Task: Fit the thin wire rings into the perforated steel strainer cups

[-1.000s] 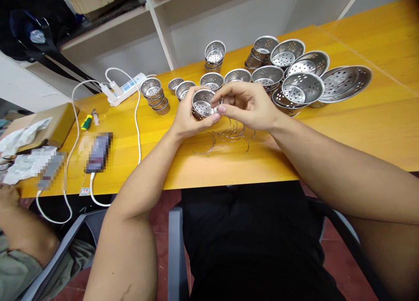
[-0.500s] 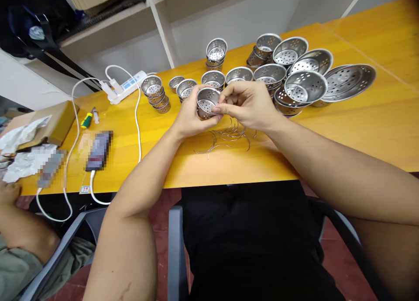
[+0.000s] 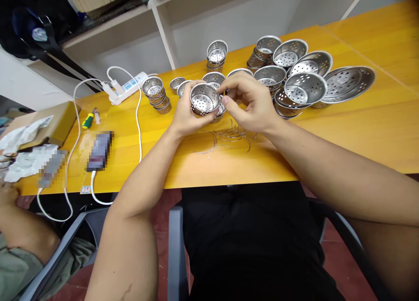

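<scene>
My left hand (image 3: 187, 115) is wrapped round a small perforated steel cup (image 3: 204, 101), its open mouth tilted up towards me and a holed bottom showing inside. At the cup's right rim, the thumb and forefinger of my right hand (image 3: 250, 102) come together in a pinch. Whatever lies between those fingertips is too small to make out. Below the hands, several thin curved wires (image 3: 229, 135) are scattered on the yellow table (image 3: 262, 161). Another perforated cup (image 3: 218, 114) shows partly, just behind the held one.
Perforated cups stand behind my hands, including a stack (image 3: 157, 95) on the left and larger cups (image 3: 304, 89) on the right. Leftward lie a power strip (image 3: 129, 89) with white cables, a phone (image 3: 99, 150) and a green-handled screwdriver (image 3: 87, 120). Another person's arm (image 3: 26, 226) rests at far left.
The held cup has shifted slightly left and its mouth faces me more. My right fingertips have risen along its rim, and the cup behind now shows between the hands.
</scene>
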Motion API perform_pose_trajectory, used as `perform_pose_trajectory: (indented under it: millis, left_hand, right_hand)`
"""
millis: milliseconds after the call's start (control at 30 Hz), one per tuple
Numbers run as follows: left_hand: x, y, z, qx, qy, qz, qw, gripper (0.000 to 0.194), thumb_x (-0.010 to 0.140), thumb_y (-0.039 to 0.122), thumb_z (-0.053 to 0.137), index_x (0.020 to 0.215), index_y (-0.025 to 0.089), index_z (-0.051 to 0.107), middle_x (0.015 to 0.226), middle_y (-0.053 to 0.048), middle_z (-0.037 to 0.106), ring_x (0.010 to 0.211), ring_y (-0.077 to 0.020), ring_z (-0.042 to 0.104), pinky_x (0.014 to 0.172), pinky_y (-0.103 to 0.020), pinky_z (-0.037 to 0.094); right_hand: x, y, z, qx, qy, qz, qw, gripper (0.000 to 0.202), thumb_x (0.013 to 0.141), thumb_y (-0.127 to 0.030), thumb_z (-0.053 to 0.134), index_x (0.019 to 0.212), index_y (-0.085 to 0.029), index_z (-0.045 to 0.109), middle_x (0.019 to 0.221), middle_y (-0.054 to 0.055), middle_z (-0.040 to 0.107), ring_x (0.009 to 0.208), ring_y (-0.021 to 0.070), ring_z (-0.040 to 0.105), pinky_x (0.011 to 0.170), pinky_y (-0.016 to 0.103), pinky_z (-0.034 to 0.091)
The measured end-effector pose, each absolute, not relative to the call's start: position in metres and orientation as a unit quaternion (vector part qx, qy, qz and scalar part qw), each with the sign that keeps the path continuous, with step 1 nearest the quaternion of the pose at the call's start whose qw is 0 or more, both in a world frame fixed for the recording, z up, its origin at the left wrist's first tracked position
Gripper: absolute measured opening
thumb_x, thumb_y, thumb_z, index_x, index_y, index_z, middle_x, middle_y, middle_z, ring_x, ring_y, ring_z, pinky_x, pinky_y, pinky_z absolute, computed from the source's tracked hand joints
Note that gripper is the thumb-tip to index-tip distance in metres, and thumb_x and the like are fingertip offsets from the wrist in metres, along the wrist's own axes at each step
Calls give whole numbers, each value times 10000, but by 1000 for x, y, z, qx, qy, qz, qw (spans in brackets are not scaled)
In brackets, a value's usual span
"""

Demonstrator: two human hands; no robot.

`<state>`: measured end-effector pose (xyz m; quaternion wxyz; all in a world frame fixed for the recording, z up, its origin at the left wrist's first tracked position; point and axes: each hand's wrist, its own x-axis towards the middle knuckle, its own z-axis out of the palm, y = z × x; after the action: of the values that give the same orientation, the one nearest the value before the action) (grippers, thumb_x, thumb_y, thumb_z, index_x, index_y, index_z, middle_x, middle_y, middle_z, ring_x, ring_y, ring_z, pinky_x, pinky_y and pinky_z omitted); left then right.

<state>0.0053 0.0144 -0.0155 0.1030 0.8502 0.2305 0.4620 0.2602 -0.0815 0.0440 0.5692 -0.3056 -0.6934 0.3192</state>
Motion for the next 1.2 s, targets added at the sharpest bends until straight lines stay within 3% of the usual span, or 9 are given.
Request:
perform_pose_trajectory:
  millis: [133, 300, 467, 600, 767, 1033, 1200]
  left_hand:
    - [1, 20, -18, 850, 226, 467, 94, 1043, 983, 957, 804, 1750, 403, 365, 1538, -109, 669, 1439, -349, 800, 1296, -662, 680]
    - [2, 20, -19, 848, 209, 476, 101, 1044, 987, 959, 793, 1762, 418, 349, 1574, -109, 637, 1494, -383, 769, 1359, -717, 629]
    - [6, 15, -18, 857, 204, 462, 106, 1020, 1041, 934, 740, 1801, 424, 290, 1584, -109, 633, 1488, -373, 774, 1326, -706, 660]
    - [8, 9, -14, 866, 205, 445, 98, 1031, 1049, 932, 731, 1819, 421, 273, 1592, -113, 653, 1474, -370, 798, 1302, -706, 684]
    - [8, 6, -12, 865, 206, 446, 102, 1046, 1025, 948, 753, 1802, 405, 310, 1573, -113, 674, 1459, -365, 812, 1297, -671, 693]
    - [6, 19, -22, 853, 195, 472, 111, 1053, 1010, 965, 752, 1793, 431, 292, 1599, -109, 624, 1495, -363, 770, 1333, -659, 653]
    - [-9, 31, -24, 836, 234, 488, 90, 1042, 1007, 951, 760, 1795, 429, 321, 1662, -127, 600, 1587, -381, 700, 1406, -667, 582]
  right_hand:
    - [263, -80, 44, -314, -716, 284, 555, 308, 950, -659, 1002, 1062, -412, 856, 1350, 132, 822, 1273, 444, 694, 1006, 662, 674]
    - [264, -72, 39, -270, -745, 291, 535, 283, 992, -677, 976, 1060, -418, 887, 1312, 124, 838, 1362, 437, 641, 1193, 692, 600]
    - [266, -68, 33, -286, -773, 258, 504, 164, 1002, -538, 944, 1142, -455, 934, 1446, 92, 830, 1473, 478, 664, 1311, 770, 559]
    - [267, -63, 25, -288, -801, 212, 480, 292, 1034, -416, 833, 1292, -396, 968, 1605, 108, 762, 1547, 489, 686, 1349, 806, 554]
    - [268, -59, 18, -290, -820, 207, 448, 443, 1042, -312, 799, 1450, -399, 949, 1716, 115, 685, 1661, 471, 623, 1404, 767, 540]
    - [266, -64, 21, -295, -801, 214, 475, 427, 1021, -358, 835, 1429, -423, 942, 1645, 107, 737, 1560, 474, 694, 1309, 749, 620]
    - [267, -63, 22, -317, -759, 203, 531, 441, 1056, -449, 865, 1496, -411, 884, 1552, 134, 783, 1381, 448, 772, 1155, 663, 718]
